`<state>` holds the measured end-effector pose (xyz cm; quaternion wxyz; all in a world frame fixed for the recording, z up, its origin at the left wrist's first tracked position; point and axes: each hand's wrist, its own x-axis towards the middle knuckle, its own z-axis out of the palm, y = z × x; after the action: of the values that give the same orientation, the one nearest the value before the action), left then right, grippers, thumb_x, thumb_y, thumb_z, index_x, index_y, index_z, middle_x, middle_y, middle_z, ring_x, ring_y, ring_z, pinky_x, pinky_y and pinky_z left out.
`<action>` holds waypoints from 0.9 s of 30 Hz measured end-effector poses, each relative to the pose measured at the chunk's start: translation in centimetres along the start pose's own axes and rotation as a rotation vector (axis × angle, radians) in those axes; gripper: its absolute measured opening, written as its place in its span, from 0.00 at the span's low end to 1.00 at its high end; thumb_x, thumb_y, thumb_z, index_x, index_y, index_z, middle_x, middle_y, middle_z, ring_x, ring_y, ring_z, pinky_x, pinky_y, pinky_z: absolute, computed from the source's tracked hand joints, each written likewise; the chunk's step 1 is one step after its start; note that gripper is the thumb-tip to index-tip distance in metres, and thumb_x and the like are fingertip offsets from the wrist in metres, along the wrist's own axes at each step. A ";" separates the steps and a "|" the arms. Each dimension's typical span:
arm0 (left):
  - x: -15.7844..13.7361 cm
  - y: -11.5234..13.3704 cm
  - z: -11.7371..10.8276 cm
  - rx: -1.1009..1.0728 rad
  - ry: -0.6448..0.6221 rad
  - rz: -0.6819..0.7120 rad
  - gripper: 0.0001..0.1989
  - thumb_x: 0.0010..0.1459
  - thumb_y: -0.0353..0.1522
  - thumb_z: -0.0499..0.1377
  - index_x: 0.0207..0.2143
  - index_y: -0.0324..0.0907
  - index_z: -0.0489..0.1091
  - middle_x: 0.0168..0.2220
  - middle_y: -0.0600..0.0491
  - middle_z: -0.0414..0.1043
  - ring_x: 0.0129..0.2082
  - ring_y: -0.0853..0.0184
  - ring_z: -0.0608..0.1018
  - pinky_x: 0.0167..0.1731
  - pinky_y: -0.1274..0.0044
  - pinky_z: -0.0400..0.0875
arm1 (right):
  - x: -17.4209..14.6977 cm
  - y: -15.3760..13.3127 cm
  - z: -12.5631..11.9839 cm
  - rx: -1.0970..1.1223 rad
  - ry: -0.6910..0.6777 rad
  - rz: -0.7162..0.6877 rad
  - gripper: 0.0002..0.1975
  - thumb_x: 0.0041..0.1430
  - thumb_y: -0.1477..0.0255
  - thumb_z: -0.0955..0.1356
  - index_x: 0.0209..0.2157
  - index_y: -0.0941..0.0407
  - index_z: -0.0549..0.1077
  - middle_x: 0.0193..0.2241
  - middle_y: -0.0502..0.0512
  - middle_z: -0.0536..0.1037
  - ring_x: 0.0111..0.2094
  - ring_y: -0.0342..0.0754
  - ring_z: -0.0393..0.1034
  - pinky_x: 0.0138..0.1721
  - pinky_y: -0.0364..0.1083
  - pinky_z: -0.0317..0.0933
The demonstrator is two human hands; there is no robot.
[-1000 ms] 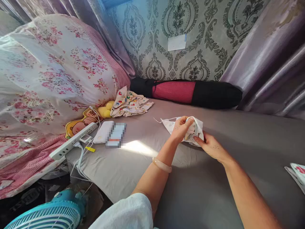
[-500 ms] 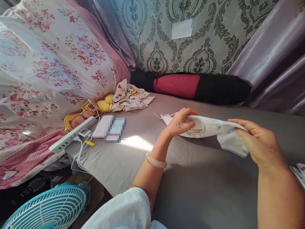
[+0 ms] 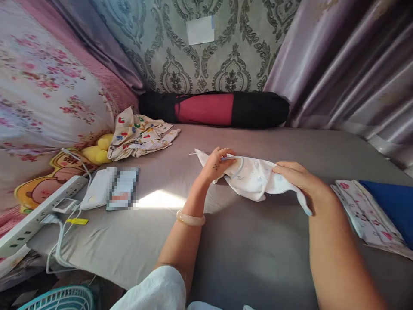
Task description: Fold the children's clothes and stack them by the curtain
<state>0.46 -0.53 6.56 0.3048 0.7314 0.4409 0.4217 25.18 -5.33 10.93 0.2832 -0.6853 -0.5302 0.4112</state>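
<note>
Power strip [image 3: 38, 216] – lying along left edge of grey sheet [image 3: 251, 249]. White block [image 3: 98, 189] and flat pixelated device [image 3: 122, 189], lying side by side. Your left hand [image 3: 217, 165], bangle [image 3: 190, 218] at wrist, is pinching white printed garment [image 3: 250, 176]; garment is spanning between your hands, over sheet. Your right hand [image 3: 298, 176] is grasping its right end. Folded floral cloth [image 3: 364, 211] – lying beside blue cloth [image 3: 390, 202].

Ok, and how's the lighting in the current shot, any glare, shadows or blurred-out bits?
Head view: a bright patch glares on the grey sheet, right of the pixelated phone; head view: the sheet is shaded below the white cloth held in the left hand and right hand; head view: sheen streaks the purple curtain at right.
</note>
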 end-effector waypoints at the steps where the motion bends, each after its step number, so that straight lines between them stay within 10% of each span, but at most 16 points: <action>1: 0.0 -0.2 0.2 0.002 -0.002 -0.005 0.07 0.59 0.31 0.61 0.40 0.43 0.76 0.33 0.54 0.62 0.34 0.68 0.70 0.39 0.75 0.66 | 0.4 0.5 0.0 -0.012 -0.011 0.012 0.07 0.46 0.67 0.66 0.20 0.55 0.68 0.15 0.47 0.66 0.18 0.42 0.60 0.18 0.41 0.49; 7: -0.1 -0.1 1.0 -0.068 0.028 0.019 0.07 0.61 0.34 0.60 0.38 0.43 0.78 0.32 0.53 0.63 0.32 0.68 0.70 0.33 0.76 0.64 | 1.4 1.7 -0.4 -0.305 -0.059 -0.197 0.07 0.53 0.69 0.66 0.31 0.55 0.76 0.27 0.50 0.77 0.29 0.45 0.68 0.27 0.41 0.57; 15: -0.3 1.8 1.4 -0.198 0.020 0.078 0.09 0.59 0.39 0.63 0.35 0.43 0.78 0.29 0.53 0.68 0.32 0.67 0.70 0.33 0.76 0.65 | 1.1 0.5 1.6 0.036 -0.179 -0.473 0.21 0.62 0.55 0.64 0.49 0.53 0.77 0.41 0.54 0.80 0.41 0.50 0.73 0.39 0.45 0.66; 23: -0.7 3.7 1.5 -0.344 -0.124 -0.030 0.16 0.60 0.44 0.60 0.33 0.40 0.76 0.28 0.52 0.71 0.30 0.67 0.71 0.30 0.75 0.67 | 0.2 -0.8 2.9 0.083 -0.056 -0.568 0.20 0.57 0.53 0.69 0.41 0.54 0.80 0.37 0.55 0.81 0.39 0.51 0.74 0.38 0.45 0.66; 27: -0.2 2.6 0.9 -0.270 0.034 -0.049 0.17 0.61 0.45 0.58 0.35 0.41 0.76 0.33 0.51 0.74 0.35 0.67 0.74 0.33 0.77 0.68 | 0.8 -0.3 2.3 0.066 0.153 -0.503 0.19 0.57 0.55 0.68 0.37 0.56 0.79 0.34 0.54 0.81 0.37 0.50 0.73 0.35 0.44 0.64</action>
<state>2.19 -1.88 8.24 0.4031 0.6655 0.4030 0.4819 23.14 -4.62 9.87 0.4379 -0.5515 -0.6471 0.2921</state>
